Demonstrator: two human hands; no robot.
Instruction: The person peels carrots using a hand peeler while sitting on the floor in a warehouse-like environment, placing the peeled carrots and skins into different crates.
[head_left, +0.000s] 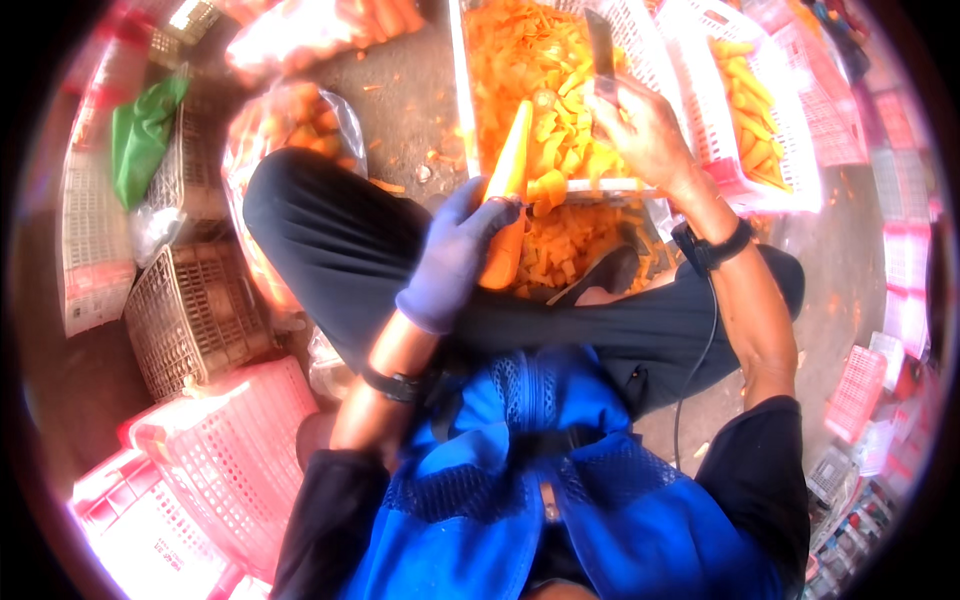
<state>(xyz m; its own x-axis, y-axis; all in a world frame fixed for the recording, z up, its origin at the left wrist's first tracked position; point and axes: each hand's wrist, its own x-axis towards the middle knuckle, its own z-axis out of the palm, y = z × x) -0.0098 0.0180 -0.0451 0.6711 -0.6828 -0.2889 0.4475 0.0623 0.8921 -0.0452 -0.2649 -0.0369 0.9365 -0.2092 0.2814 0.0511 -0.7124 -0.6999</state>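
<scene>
My gloved left hand (465, 247) grips a large orange carrot (510, 165) that points up and away from me, its surface looking peeled. My bare right hand (637, 131) is closed round the handle of a knife or peeler with a dark blade (600, 45), to the right of the carrot and apart from it. Below both hands' far side lies a white plastic crate (463, 97) holding orange peelings (559, 67). More orange scraps (570, 244) lie on the ground between the crate and my crossed legs, by a dark shoe (611, 270).
At the right stands a white basket (799, 157) of peeled carrots (750, 112). Plastic bags of carrots (311, 124) lie at the upper left. Brown crates (195, 315), a pink basket (225, 450) and a green cloth (142, 142) are on my left. Stacked baskets line the right edge.
</scene>
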